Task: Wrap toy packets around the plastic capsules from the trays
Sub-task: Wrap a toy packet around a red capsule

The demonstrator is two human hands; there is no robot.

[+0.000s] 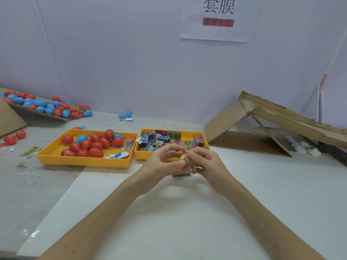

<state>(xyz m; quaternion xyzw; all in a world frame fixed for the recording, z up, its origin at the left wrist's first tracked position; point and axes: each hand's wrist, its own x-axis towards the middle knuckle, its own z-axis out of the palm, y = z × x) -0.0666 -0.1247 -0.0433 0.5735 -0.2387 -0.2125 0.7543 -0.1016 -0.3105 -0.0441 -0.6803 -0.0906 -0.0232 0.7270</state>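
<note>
My left hand [161, 162] and my right hand [204, 164] meet above the white table, just in front of the trays. Between their fingertips sits a red capsule [185, 160] with a printed toy packet around it; both hands grip it. Part of the packet hangs below the fingers. Behind on the left, a yellow tray [84, 161] holds several red and blue capsules [95, 143]. Right beside it, a second yellow tray [203, 140] is filled with several printed toy packets [159, 140].
A cardboard sheet [39, 112] at the far left carries a heap of red and blue capsules. Loose capsules and paper scraps lie on the left part of the table. A folded cardboard ramp [262, 124] stands at the right. A paper sign [218, 19] hangs on the wall.
</note>
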